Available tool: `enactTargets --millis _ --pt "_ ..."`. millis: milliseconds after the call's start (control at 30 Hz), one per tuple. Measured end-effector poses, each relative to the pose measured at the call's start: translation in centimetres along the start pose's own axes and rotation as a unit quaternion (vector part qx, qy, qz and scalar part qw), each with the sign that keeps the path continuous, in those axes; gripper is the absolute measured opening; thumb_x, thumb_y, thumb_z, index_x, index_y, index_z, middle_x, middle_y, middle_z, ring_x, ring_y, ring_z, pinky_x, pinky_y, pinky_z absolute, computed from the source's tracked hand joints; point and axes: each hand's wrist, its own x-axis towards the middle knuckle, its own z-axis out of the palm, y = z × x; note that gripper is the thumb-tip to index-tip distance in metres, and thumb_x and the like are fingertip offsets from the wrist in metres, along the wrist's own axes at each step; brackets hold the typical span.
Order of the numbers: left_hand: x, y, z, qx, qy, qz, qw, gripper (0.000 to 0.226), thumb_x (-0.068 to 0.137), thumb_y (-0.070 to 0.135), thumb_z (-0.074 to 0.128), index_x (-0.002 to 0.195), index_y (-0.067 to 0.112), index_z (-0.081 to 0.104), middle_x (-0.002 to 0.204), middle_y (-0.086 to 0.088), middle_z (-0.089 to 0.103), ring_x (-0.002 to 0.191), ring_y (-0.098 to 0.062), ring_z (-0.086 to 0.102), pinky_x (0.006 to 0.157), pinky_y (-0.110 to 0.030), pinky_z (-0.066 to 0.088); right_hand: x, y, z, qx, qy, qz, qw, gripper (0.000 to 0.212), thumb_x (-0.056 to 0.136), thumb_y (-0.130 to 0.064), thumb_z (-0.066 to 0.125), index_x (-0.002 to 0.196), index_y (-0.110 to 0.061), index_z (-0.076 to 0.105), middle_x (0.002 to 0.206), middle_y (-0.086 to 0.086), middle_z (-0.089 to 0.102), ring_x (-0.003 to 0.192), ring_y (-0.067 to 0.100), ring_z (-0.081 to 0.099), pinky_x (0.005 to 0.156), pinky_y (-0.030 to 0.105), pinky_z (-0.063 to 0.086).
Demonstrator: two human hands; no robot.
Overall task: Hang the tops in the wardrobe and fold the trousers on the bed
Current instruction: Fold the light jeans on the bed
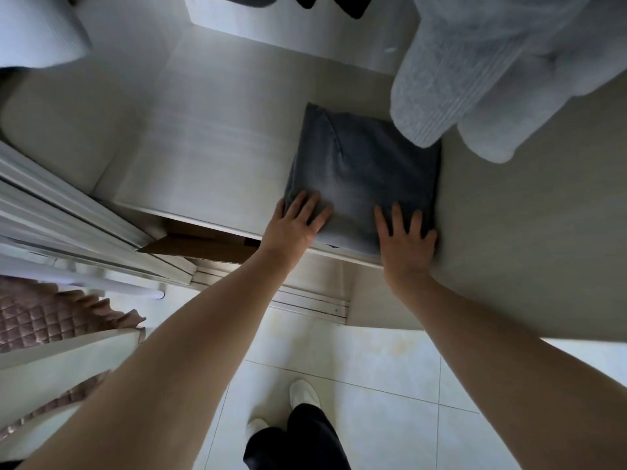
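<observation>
Both hands, left (297, 220) and right (405, 239), lie flat with fingers spread on folded trousers (363, 171) resting on a wardrobe shelf (210, 157). The soft, probably denim bundle should lift best gripped at its two near corners, under those palms.

Two bare forearms reach forward and away from the camera, both extended nearly straight. The left hand (298, 220) lies palm down, fingers straight and slightly spread, angled a little to the right. The right hand (405, 237) lies palm down too — fingers spread wide, pointing straight ahead. The hands sit level with each other, apart — neither one curled.
</observation>
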Motion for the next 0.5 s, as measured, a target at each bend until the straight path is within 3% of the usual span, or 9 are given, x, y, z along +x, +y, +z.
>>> enactTargets --millis 133,267,367,500 --pt "-1.3 0.8 2.0 -0.058 0.02 -0.027 0.998 0.082 0.095 0.02 0.056 0.156 0.024 0.003 0.164 -0.009 -0.002 0.15 -0.031 -0.002 0.118 -0.055 0.014 -0.9 0.0 1.0 0.012 0.006 0.004 1.0 0.068 0.086 -0.017 0.058 0.149 -0.024 0.032 0.153 0.012 0.034 0.13 0.043 0.041 0.086 0.05 0.047" --pt "-2.4 0.3 1.8 -0.067 -0.002 -0.02 0.998 0.082 0.096 0.015 0.053 0.155 0.026 -0.002 0.164 -0.004 -0.008 0.15 -0.025 -0.007 0.119 -0.053 0.017 -1.5 0.2 1.3 0.027 0.018 -0.021 0.999 0.066 0.092 -0.017 0.048 0.152 -0.02 0.021 0.158 0.015 0.019 0.139 0.046 0.025 0.1 0.058 0.038" --pt "-3.6 0.2 0.5 -0.067 -0.034 -0.023 0.997 0.08 0.096 0.01 0.051 0.156 0.023 -0.001 0.164 -0.003 -0.006 0.151 -0.023 -0.006 0.12 -0.05 0.018 -1.9 0.2 0.1 0.049 -0.018 -0.029 0.998 0.067 0.098 -0.017 0.036 0.154 -0.019 0.0 0.161 0.013 -0.001 0.145 0.042 0.005 0.113 0.058 0.019" --pt "-7.1 -0.1 -1.4 -0.083 -0.054 -0.033 0.995 0.081 0.092 0.0 0.051 0.156 0.017 0.005 0.164 -0.004 0.0 0.151 -0.025 -0.001 0.118 -0.042 0.027 -4.0 -0.1 -2.9 0.047 -0.032 -0.068 0.996 0.079 0.094 -0.019 0.045 0.152 -0.01 -0.008 0.161 0.011 0.0 0.147 0.035 0.004 0.117 0.052 0.015"
